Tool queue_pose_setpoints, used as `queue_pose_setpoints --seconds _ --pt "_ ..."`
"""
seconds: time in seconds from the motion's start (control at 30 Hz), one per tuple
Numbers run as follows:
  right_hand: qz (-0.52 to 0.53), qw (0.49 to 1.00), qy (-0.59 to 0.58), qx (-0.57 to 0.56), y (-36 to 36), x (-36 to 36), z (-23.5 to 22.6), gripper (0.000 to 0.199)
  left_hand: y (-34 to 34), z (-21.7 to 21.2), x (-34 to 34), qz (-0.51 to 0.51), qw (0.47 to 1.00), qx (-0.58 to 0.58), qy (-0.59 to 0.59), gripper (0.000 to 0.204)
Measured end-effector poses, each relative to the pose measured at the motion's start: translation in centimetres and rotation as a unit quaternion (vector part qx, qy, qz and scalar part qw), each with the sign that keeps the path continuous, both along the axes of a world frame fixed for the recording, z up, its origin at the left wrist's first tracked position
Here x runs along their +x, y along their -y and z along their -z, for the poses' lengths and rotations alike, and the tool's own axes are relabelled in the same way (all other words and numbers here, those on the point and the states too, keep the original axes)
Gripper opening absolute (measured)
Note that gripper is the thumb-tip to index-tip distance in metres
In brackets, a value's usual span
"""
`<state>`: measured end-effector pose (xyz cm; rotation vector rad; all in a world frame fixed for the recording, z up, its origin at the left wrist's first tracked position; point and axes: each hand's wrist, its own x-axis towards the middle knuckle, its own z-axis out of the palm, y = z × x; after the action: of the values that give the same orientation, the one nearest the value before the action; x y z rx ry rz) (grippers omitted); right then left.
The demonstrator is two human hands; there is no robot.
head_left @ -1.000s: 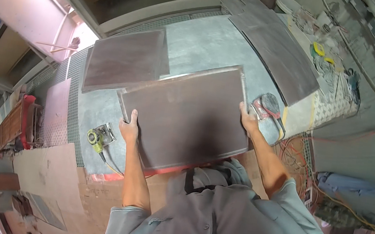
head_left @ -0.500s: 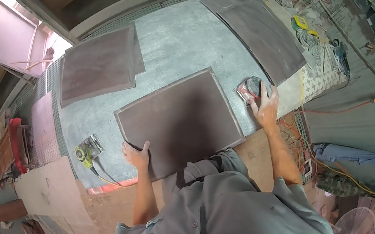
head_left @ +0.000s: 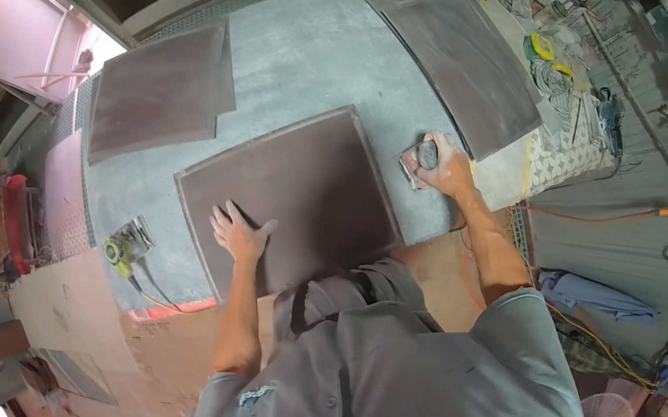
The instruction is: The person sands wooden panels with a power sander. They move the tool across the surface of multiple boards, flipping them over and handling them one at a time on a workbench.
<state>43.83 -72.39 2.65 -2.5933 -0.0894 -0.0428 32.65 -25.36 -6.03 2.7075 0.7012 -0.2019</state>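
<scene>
A flat brown panel (head_left: 301,194) with paler edges lies on the dusty grey-blue table (head_left: 294,32) right in front of me. My left hand (head_left: 240,235) rests on its face near the left edge, fingers spread. To the right of the panel, my right hand (head_left: 451,168) is closed round a small sander (head_left: 419,165) with a dark round top and a squarish reddish pad. The palm and fingers cover part of that tool. Its pad is over the table surface, apart from the panel.
A green sander (head_left: 126,251) with a cord sits at the table's left. More brown panels lie at the far left (head_left: 159,97) and far right (head_left: 461,48). Yellow-handled tools and clutter (head_left: 548,57) fill the right corner. An orange hose (head_left: 473,273) hangs beside my right arm.
My left hand has gone from the panel's near edge onto its face, fingers spreading. My right hand has closed more fully round the sander. The whole view has shifted slightly.
</scene>
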Motion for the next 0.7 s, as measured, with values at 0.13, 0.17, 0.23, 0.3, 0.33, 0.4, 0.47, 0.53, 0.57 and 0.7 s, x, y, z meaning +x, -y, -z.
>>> queue_pose_setpoints --seconds 0.13,0.17,0.23,0.3,0.33,0.4,0.47,0.53,0.57,0.7 --pt "0.068 0.997 -0.014 0.040 -0.3 -3.1 -1.7 0.061 3.5 -0.4 2.5 -0.012 0.998 -0.033 -0.061 0.158" --pt "0.077 0.995 -0.030 0.053 -1.1 -4.7 -2.5 0.061 3.9 -0.5 2.5 -0.019 0.996 -0.036 -0.074 0.163" --pt "0.079 0.992 -0.033 0.088 -3.3 -7.4 -3.9 0.059 3.8 -0.6 2.3 -0.024 0.994 -0.040 -0.098 0.168" --pt "0.041 0.998 0.035 0.029 -3.9 -9.2 -1.9 0.059 4.3 -1.5 2.9 -0.021 0.990 -0.049 -0.129 0.173" --pt "0.053 0.998 0.021 0.024 -4.2 -9.6 -1.3 0.058 4.6 -1.4 3.1 -0.018 0.990 -0.045 -0.131 0.173" --pt "0.060 0.998 0.018 -0.009 -6.2 -9.0 -0.7 0.056 4.2 -1.5 2.7 -0.021 0.991 -0.040 -0.128 0.174" --pt "0.045 0.999 0.030 -0.007 -7.1 -6.2 -0.1 0.056 4.0 -1.9 2.4 -0.033 0.989 -0.041 -0.135 0.174" --pt "0.047 0.998 0.035 -0.018 -7.7 -3.0 0.3 0.055 4.4 -1.9 2.7 -0.026 0.989 -0.039 -0.143 0.174" --pt "0.044 0.998 0.041 -0.022 -8.3 -0.4 0.4 0.055 4.5 -2.0 2.8 -0.028 0.987 -0.037 -0.152 0.173" --pt "0.061 0.997 0.042 -0.026 -10.1 9.4 1.4 0.066 4.7 -2.3 3.2 -0.024 0.988 -0.038 -0.148 0.173"
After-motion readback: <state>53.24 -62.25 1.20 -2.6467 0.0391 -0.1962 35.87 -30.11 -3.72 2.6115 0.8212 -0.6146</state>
